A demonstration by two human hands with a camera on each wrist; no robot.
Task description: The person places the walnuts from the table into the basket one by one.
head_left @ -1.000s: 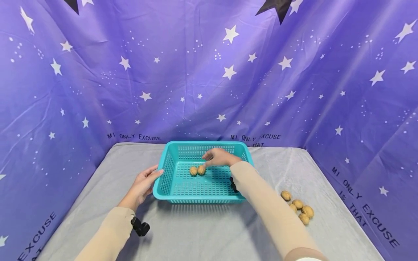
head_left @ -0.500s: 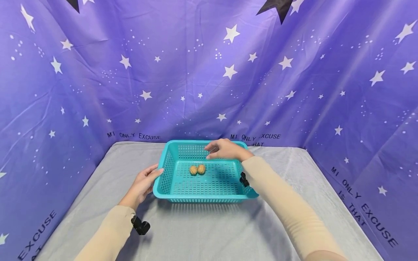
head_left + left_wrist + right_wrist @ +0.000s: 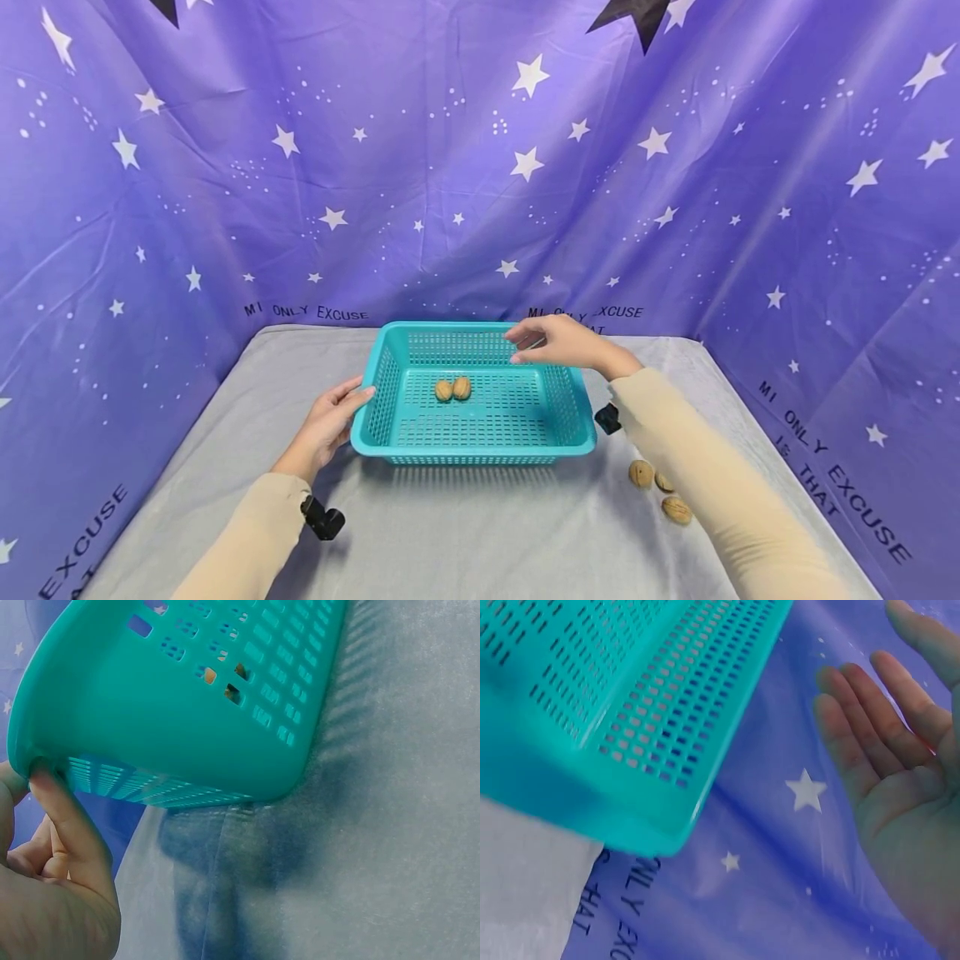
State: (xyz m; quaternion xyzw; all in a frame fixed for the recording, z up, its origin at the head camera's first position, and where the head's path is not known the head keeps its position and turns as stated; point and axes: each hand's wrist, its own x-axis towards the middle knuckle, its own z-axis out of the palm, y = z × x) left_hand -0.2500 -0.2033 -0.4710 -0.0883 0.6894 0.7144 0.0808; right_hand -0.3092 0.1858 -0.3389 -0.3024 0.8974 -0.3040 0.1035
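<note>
A turquoise plastic basket (image 3: 474,457) with slotted walls stands on the grey cloth. Two walnuts (image 3: 452,389) lie side by side on its floor, left of the middle. My left hand (image 3: 330,421) pinches the left rim, as the left wrist view (image 3: 64,877) confirms, with a finger or thumb under the lip. Above the basket's back right corner hovers my right hand (image 3: 566,342). Its fingers are loosely bent and hold nothing; the right wrist view shows the bare palm (image 3: 907,795) beside the basket wall.
Several walnuts (image 3: 677,509) lie on the cloth right of the basket, partly hidden by the right sleeve (image 3: 720,492). A purple curtain (image 3: 450,167) with white stars encloses the table's back and sides. Black wrist cameras (image 3: 322,518) are strapped to both forearms.
My right hand has risen from beside the two walnuts and moved right, toward the basket's right rim. The left hand and the basket have stayed in place.
</note>
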